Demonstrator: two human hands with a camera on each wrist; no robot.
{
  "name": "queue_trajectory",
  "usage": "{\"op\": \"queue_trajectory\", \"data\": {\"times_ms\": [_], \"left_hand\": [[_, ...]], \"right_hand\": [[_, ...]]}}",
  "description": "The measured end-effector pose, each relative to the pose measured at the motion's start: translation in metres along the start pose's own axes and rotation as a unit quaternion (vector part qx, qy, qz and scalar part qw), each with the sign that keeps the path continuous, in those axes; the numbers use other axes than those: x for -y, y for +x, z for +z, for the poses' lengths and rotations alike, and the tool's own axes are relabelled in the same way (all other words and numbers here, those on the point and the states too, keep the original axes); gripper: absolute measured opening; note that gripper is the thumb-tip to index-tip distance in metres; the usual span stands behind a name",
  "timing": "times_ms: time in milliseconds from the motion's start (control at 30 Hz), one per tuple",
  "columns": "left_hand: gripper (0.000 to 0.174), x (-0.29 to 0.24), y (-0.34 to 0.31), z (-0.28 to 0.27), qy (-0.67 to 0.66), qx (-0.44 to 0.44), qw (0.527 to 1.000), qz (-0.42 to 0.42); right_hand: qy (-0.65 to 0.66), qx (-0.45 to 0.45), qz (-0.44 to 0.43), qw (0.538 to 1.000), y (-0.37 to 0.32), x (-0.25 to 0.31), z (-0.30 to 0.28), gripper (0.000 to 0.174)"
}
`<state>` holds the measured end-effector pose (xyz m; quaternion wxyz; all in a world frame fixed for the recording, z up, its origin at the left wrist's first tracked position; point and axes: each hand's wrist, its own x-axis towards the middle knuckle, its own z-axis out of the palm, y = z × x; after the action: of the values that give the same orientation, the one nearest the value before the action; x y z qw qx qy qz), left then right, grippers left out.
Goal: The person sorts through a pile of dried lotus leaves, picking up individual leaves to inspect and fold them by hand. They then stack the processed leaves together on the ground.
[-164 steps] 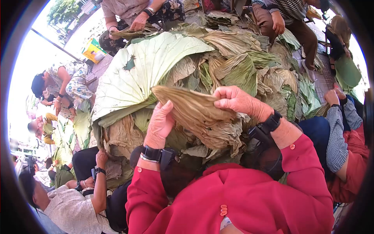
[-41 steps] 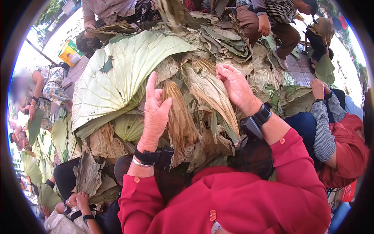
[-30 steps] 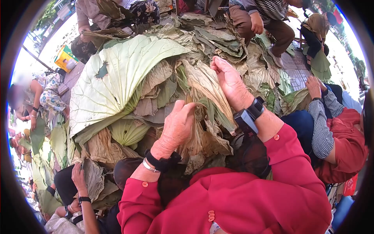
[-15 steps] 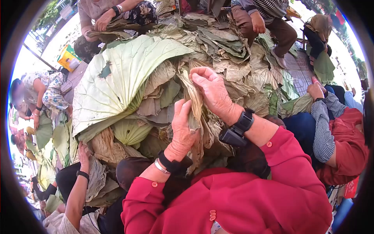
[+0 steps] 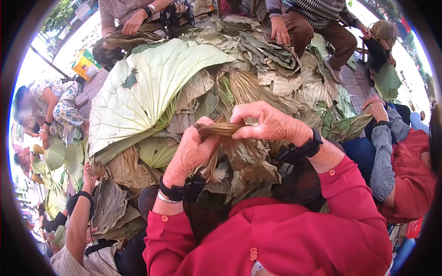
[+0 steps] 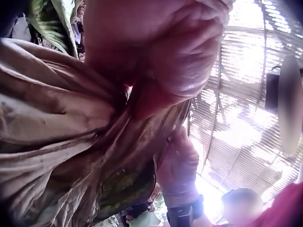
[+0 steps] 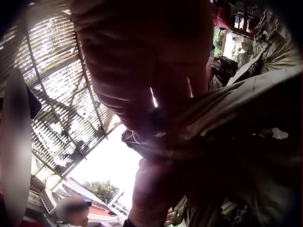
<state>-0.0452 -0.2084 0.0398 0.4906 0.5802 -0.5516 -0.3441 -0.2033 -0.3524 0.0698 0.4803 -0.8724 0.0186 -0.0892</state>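
A dried brown lotus leaf [image 5: 221, 129], gathered into narrow folds along its top, is stretched between both hands. My left hand [image 5: 189, 149] grips its left end, with folds trailing below the fingers. On the other end, my right hand [image 5: 271, 122] pinches the fold between thumb and fingers. From the left wrist, the creased leaf [image 6: 57, 118] spreads out below and left of the left hand [image 6: 151, 47], with the right hand [image 6: 177, 165] beyond. The right wrist view is dark; the leaf [image 7: 227, 106] runs rightward from under the right hand [image 7: 142, 61].
A heap of dried leaves [image 5: 276, 87] lies in front of me. A large pale-green leaf [image 5: 142, 92] covers its left side. Seated people surround the heap, among them a person in a red vest [image 5: 410, 170]. A yellow-green box [image 5: 86, 65] stands at the back left.
Both hands were apart from any leaf 1.4 seconds ago, then took hold of this one. Since half a second ago the leaf has turned from upright to level, and the right hand has moved down.
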Motion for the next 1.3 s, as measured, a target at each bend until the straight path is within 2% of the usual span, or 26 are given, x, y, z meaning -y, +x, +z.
{"op": "queue_trajectory", "data": {"times_ms": [67,100,133,200,333,367,400,467,500,533,600,667,700,733,800,867,900,933,1000,1033,1133,1167,1200,1233,1267,1300], "left_hand": [[0.016,-0.008,0.001,0.001,-0.038,-0.017,0.998,-0.046],[0.021,-0.018,0.002,0.0,0.004,-0.024,0.999,-0.024],[0.021,-0.019,0.002,0.0,0.004,-0.024,0.999,-0.024],[0.021,-0.019,0.002,0.001,-0.003,-0.012,0.999,-0.038],[0.021,-0.013,0.002,0.004,-0.013,0.015,0.998,-0.066],[0.021,-0.007,0.002,0.005,0.007,0.025,0.998,-0.065],[0.021,-0.006,0.002,0.005,0.027,0.035,0.997,-0.064],[0.022,-0.008,0.003,0.006,0.033,0.04,0.996,-0.067],[0.022,-0.009,0.003,0.007,0.038,0.043,0.996,-0.07],[0.022,-0.008,0.003,0.008,0.038,0.045,0.996,-0.07],[0.021,-0.003,0.002,0.01,0.018,0.013,0.998,-0.051],[0.022,-0.001,0.004,0.007,0.046,0.026,0.997,-0.062],[0.022,0.0,0.004,0.005,0.074,0.039,0.994,-0.072],[0.022,0.004,0.003,0.004,0.075,0.04,0.994,-0.072],[0.02,0.014,0.003,0.003,0.133,0.046,0.987,-0.074],[0.02,0.017,0.003,0.005,0.14,0.048,0.986,-0.073],[0.02,0.015,0.004,0.007,0.148,0.052,0.985,-0.073],[0.02,0.012,0.004,0.007,0.149,0.052,0.985,-0.074],[0.018,0.003,0.005,0.007,0.179,0.049,0.979,-0.084],[0.018,0.002,0.005,0.006,0.18,0.047,0.979,-0.084],[0.016,0.005,0.006,0.002,0.098,-0.009,0.994,-0.046],[0.018,0.009,0.006,0.0,0.053,-0.046,0.997,-0.042],[0.021,0.013,0.007,-0.001,0.007,-0.081,0.996,-0.038],[0.034,0.016,0.01,-0.002,-0.087,-0.104,0.99,-0.041],[0.034,0.017,0.009,-0.005,-0.086,-0.104,0.99,-0.039],[0.039,0.008,0.004,-0.006,-0.171,-0.123,0.975,-0.067]], "right_hand": [[0.121,-0.053,0.045,0.99,-0.004,-0.002,-0.009,0.019],[0.155,-0.063,0.038,0.985,-0.004,-0.005,-0.012,0.017],[0.155,-0.063,0.037,0.985,-0.006,-0.007,-0.015,0.017],[0.251,-0.022,0.118,0.96,-0.009,-0.006,-0.019,0.022],[0.316,-0.03,0.078,0.945,-0.007,-0.001,-0.015,0.029],[0.326,-0.012,0.102,0.94,-0.008,0.004,-0.018,0.033],[0.327,-0.012,0.102,0.939,-0.007,0.004,-0.017,0.033],[0.198,0.036,0.126,0.971,-0.004,0.005,-0.013,0.035],[0.12,0.029,0.107,0.986,-0.004,0.005,-0.01,0.032],[0.121,0.028,0.107,0.986,-0.004,-0.001,-0.005,0.032],[0.005,-0.082,-0.079,0.993,-0.002,-0.014,0.003,0.025],[0.046,-0.093,-0.066,0.992,-0.004,-0.013,-0.001,0.022],[0.185,-0.069,0.036,0.98,-0.006,-0.012,-0.002,0.021],[0.318,-0.043,0.137,0.937,-0.007,-0.013,-0.003,0.019],[0.314,-0.031,0.119,0.941,-0.007,-0.013,-0.002,0.021],[0.186,-0.023,0.069,0.98,-0.006,-0.01,0.003,0.027],[0.263,0.019,0.134,0.955,-0.006,-0.01,0.004,0.028],[0.263,0.018,0.133,0.955,-0.008,-0.009,0.001,0.028],[0.141,-0.049,0.108,0.983,-0.01,-0.003,-0.015,0.023],[0.135,-0.075,0.092,0.984,-0.011,-0.002,-0.021,0.021],[0.125,-0.089,0.157,0.976,-0.019,-0.005,-0.042,0.022],[0.124,-0.088,0.155,0.976,-0.023,-0.004,-0.046,0.022],[0.183,-0.086,0.138,0.97,-0.026,-0.001,-0.05,0.022],[0.24,-0.085,0.121,0.96,-0.028,0.003,-0.053,0.022],[0.239,-0.085,0.119,0.96,-0.03,0.007,-0.052,0.022],[0.319,-0.027,0.112,0.941,-0.036,0.012,-0.047,0.022]]}}
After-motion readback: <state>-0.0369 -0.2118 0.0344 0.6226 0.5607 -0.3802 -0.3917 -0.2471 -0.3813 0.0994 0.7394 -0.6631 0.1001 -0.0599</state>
